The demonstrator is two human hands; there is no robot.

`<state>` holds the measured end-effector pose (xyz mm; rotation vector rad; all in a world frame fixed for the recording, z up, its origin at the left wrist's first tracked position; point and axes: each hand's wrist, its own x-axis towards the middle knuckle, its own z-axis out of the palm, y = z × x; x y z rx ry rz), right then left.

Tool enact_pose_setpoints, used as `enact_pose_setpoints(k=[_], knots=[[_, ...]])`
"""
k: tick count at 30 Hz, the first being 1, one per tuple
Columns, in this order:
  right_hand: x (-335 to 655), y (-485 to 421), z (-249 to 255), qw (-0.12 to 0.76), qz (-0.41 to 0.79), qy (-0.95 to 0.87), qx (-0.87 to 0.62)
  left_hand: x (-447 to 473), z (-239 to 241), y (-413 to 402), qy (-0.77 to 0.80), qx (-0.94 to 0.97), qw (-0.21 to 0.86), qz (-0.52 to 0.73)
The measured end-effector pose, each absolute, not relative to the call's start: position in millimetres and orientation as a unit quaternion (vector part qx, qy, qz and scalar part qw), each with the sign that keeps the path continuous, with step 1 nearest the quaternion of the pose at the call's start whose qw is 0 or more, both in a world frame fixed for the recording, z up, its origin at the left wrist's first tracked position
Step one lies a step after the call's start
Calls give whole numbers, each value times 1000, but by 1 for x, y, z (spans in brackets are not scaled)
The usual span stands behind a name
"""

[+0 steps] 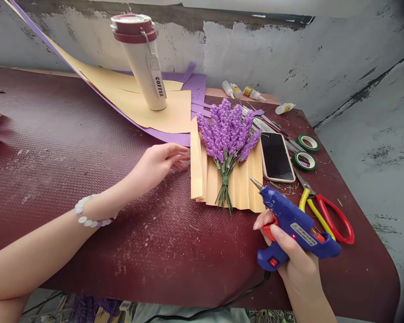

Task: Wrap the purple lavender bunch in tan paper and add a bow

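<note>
A person's right hand (pixel 294 255) is closed around the grip of a blue hot glue gun (pixel 298 229), its metal nozzle tilting up just beside a pleated tan paper (pixel 229 188) lying on a maroon-topped bench (pixel 87 251). The left hand (pixel 158 163), wearing a white beaded bracelet (pixel 90 211), is resting open with its fingers curled slightly, just beside the paper's left edge. A bouquet of purple paper lavender (pixel 227 134), bound with green at the stems, is lying on the pleats. A black-screened smartphone (pixel 275 157) is sitting beside it, near red-and-yellow scissors (pixel 323 220) and two rolls of green tape (pixel 306 150). Behind, a white "COFFEE" tumbler (pixel 141 63) is standing tilted in the wide-angle view on sheets of cream and purple paper (pixel 161 107).
</note>
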<state>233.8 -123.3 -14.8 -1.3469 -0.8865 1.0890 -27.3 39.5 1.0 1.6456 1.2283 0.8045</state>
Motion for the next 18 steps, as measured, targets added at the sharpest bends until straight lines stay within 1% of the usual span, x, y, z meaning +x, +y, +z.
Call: enact_pose_setpoints(k=[2,6,8,11,14,18], knots=[[234,-123,-15,562,462,-374,-574,-28,1,39,511,692,400,316],[235,-123,-15,556,461,-386,-575,-27,7,35,598,753,152,228],[235,-123,-15,550,459,-393,-576,-27,8,33,615,763,81,182],[236,-124,-16,549,461,-392,-577,-27,6,31,590,790,43,161],[235,-123,-16,561,462,-379,-573,-29,3,32,555,815,15,165],[232,-121,-15,571,441,-398,-566,-27,7,30,537,819,13,201]])
